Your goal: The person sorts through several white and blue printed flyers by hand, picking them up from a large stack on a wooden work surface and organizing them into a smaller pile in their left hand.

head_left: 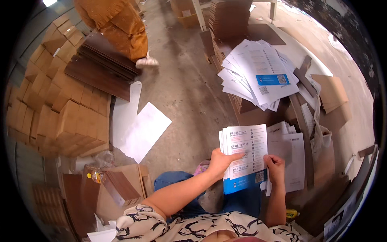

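Note:
My left hand and my right hand together hold a small stack of printed leaflets, white with a blue band at the bottom. The left thumb lies across the front sheet; the right hand grips the stack's lower right edge. Just to the right of the held stack lies another pile of white sheets. A larger fanned pile of the same leaflets rests on a brown stack farther ahead.
Stacked cardboard boxes fill the left side, with dark brown boards on top. White sheets lie on the concrete floor. A person in orange clothing stands at the top. Brown panels and wood strips clutter the right.

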{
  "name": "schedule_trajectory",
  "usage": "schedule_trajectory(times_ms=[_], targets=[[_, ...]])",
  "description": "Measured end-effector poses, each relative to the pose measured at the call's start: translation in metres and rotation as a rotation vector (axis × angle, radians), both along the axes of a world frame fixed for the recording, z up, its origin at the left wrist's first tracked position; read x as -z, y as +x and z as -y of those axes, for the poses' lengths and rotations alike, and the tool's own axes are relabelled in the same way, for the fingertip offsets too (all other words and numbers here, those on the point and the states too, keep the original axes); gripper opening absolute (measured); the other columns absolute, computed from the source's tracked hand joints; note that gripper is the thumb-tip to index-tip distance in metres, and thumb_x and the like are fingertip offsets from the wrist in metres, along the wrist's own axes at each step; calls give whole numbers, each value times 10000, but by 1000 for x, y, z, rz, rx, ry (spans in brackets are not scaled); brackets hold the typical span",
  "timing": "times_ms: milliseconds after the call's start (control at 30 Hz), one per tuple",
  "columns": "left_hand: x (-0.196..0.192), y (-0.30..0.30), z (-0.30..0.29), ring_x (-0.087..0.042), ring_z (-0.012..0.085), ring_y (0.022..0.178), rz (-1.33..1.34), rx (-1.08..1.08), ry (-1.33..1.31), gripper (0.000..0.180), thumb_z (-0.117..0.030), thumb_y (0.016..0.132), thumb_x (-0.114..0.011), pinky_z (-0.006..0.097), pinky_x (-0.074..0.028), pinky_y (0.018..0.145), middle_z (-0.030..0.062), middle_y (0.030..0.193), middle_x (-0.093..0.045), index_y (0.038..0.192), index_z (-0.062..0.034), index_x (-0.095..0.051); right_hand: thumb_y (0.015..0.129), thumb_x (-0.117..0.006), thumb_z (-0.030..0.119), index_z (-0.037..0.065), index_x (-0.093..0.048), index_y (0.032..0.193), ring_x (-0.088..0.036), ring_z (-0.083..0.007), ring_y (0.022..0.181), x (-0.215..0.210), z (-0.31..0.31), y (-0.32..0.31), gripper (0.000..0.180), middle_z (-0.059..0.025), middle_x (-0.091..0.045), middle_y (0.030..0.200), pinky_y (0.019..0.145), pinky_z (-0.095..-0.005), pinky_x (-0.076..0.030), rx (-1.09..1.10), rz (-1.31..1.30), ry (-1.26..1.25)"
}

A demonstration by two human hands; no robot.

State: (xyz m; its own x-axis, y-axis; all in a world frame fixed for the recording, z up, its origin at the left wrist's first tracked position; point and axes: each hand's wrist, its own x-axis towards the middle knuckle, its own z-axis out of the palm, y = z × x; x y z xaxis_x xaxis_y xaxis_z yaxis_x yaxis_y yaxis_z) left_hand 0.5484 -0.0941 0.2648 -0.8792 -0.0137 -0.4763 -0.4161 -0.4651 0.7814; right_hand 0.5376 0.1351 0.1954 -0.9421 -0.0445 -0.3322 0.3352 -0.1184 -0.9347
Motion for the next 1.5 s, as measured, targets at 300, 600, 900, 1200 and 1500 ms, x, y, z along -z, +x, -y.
schedule_trajectory(times_ms=[300, 600, 900, 1200, 1500], targets=[[-4, -7, -13, -657, 232, 842, 124, 87, -129, 350, 42, 710, -730, 381, -563, 733, 145, 984, -664, 1041, 33, -618, 780, -715, 223, 35, -652, 854, -526, -99, 657, -13, -8, 8, 211, -19, -605, 733, 609, -256, -426, 47, 54, 171], [-3, -2, -16, -628, 259, 945, 66, 84, -186, 438, 59, 764, -677, 373, -527, 815, 160, 1090, -622, 1173, 47, -521, 878, -627, 245, 0, -682, 945, -563, -73, 746, 4, -24, 28, 260, -9, -655, 815, 673, -220, -450, 112, 93, -77], [-6, -13, 2, -626, 268, 963, -5, 7, -225, 453, 62, 766, -673, 380, -527, 824, 174, 1103, -612, 1188, 49, -510, 831, -669, 258, 78, -676, 933, -603, -219, 791, 49, -126, 19, 207, -96, -657, 881, 716, -321, -470, 288, -10, 1086], [1, -12, -1, -628, 254, 964, 44, 8, -242, 437, 63, 757, -681, 362, -521, 826, 160, 1094, -623, 1166, 52, -529, 734, -731, 248, 82, -665, 957, -379, -353, 1248, 71, -156, 11, 286, -178, -474, 1321, 1030, -453, -306, 181, -272, 1500], [-2, -13, -2, -635, 241, 926, 63, 1, -285, 416, 42, 736, -710, 354, -521, 811, 152, 1067, -634, 1124, 48, -557, 719, -734, 222, 69, -659, 938, -371, -352, 1268, 70, -148, 17, 278, -191, -493, 1304, 1045, -440, -300, 176, -339, 1565]])
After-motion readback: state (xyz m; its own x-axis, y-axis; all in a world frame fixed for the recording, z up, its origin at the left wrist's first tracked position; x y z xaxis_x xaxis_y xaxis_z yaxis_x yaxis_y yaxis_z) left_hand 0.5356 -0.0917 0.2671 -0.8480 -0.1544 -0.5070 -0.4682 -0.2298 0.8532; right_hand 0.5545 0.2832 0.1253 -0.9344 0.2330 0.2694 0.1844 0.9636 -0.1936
